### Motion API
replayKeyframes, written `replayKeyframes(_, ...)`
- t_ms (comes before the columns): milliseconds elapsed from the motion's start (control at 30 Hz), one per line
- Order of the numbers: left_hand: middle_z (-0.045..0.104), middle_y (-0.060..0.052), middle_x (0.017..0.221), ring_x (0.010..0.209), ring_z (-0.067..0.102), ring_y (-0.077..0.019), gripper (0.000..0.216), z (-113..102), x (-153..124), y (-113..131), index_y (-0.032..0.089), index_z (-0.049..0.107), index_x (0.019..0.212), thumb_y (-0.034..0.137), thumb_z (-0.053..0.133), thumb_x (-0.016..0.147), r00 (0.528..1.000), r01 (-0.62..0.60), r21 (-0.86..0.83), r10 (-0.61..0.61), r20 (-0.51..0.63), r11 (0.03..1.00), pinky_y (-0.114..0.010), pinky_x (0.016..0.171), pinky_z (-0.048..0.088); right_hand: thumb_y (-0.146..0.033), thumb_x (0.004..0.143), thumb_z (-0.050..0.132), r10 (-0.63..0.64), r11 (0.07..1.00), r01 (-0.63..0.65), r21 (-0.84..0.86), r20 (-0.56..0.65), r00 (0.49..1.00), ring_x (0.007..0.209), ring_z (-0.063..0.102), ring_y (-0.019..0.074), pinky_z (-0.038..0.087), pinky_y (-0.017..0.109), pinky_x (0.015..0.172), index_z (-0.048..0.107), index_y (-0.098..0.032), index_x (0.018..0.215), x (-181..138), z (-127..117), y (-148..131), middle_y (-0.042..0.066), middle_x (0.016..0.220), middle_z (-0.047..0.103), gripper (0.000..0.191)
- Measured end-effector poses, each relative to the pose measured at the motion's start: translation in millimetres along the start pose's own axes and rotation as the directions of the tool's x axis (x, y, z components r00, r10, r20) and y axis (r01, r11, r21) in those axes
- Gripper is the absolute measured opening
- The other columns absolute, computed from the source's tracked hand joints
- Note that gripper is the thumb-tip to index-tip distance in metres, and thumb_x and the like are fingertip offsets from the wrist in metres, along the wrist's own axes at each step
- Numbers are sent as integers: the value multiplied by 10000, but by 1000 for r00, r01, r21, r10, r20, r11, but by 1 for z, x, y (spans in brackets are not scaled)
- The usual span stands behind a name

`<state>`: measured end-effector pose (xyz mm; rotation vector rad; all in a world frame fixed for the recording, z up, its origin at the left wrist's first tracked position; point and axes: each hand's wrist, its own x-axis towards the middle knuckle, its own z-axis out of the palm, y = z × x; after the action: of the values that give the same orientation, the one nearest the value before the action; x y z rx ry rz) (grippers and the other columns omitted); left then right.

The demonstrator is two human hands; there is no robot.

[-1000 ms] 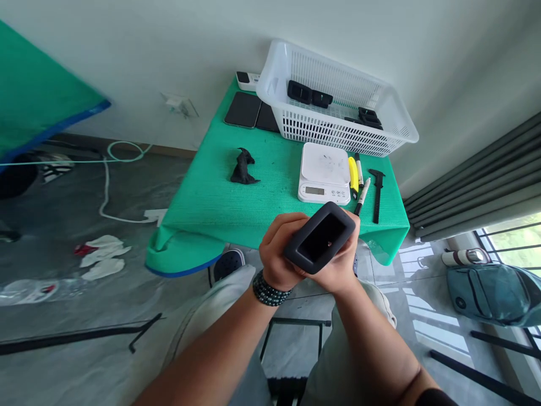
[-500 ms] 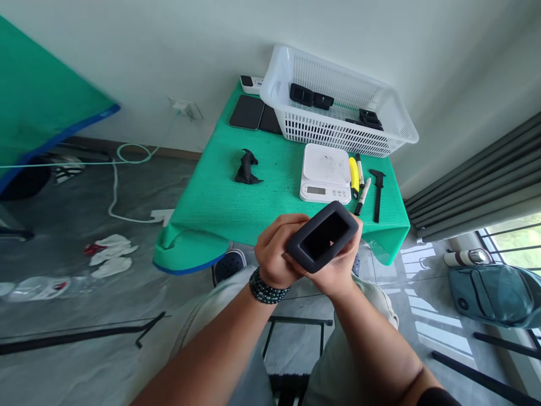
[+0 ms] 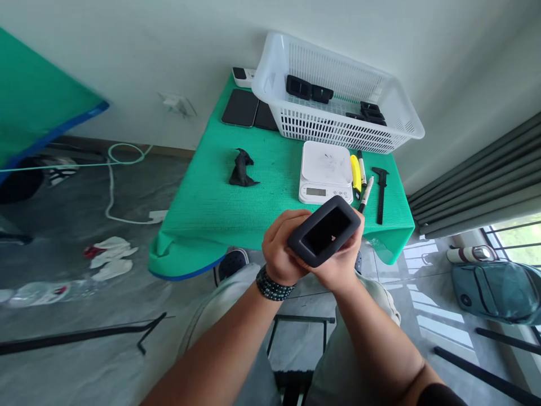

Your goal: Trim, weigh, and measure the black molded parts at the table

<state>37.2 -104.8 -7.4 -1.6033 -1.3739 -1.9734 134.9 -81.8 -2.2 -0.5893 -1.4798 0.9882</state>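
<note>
Between both hands is a black rectangular case (image 3: 301, 243) with rounded corners and a dark hollow, tilted above the table's front edge. My left hand (image 3: 279, 248), with a dark beaded bracelet at the wrist, is closed against its left side. My right hand (image 3: 342, 268) grips it from below and the right; most of those fingers are hidden behind it. Just beyond the case sits a white digital scale (image 3: 326, 163). A crumpled black cloth (image 3: 242, 168) lies to the left on the green table cover (image 3: 211, 197).
At the back stands a white plastic basket (image 3: 338, 121) with several black parts inside. Right of the scale are a yellow utility knife (image 3: 355, 172), two markers and a black caliper (image 3: 381, 194). Dark flat tablets (image 3: 239, 107) lie back left. A backpack (image 3: 494, 293) rests on the floor.
The camera view has shifted slightly. Both hands keep hold of the black case, which has hardly moved or turned.
</note>
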Motion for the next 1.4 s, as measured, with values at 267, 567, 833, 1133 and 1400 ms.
replayKeyframes(267, 749, -85, 972, 858, 731, -236, 257, 1, 4, -1, 225, 647, 1151, 407, 589, 980, 993, 1, -65, 6, 114, 998, -374, 731, 616, -558, 677, 899, -118, 985, 121, -121, 37, 992, 1022, 663, 258, 596, 482, 906, 442, -336, 1350, 9, -11, 3, 51, 1185, 590, 843)
replayKeyframes(567, 722, -117, 1146, 877, 688, -193, 485, 3, 6, 5, 197, 547, 1371, 284, 666, 910, 939, 77, -96, -40, 341, 992, -357, 782, 612, -558, 669, 876, 68, 974, -102, -200, -170, 983, 846, 635, 207, 617, 406, 697, 383, -313, 1202, 40, -42, 11, 15, 1051, 558, 766)
replayKeyframes(833, 680, -151, 1235, 1130, 679, -280, 640, 10, 6, -2, 194, 549, 1356, 640, 664, 911, 906, 274, -227, -171, 388, 935, -444, 960, 588, -528, 698, 867, 66, 978, -58, -201, 33, 997, 977, 675, 245, 621, 440, 801, 424, -314, 1265, 31, -32, 20, 53, 1152, 614, 751)
replayKeyframes(1133, 709, -98, 1148, 1031, 705, -247, 524, 9, 13, -7, 216, 595, 1266, 447, 793, 840, 879, 385, -164, -306, 365, 908, -418, 891, 611, -414, 689, 888, -71, 970, 84, -227, 66, 995, 1062, 672, 261, 615, 473, 893, 460, -328, 1354, 36, -20, 32, 59, 1221, 616, 795)
replayKeyframes(1400, 682, -143, 1220, 1086, 712, -270, 701, 19, -1, -30, 192, 569, 1343, 617, 771, 824, 870, 484, -182, -448, 208, 856, -417, 888, 624, -382, 704, 884, 104, 983, -86, -162, 111, 988, 844, 657, 204, 607, 368, 668, 422, -305, 1369, 39, -3, 43, 47, 1092, 641, 813)
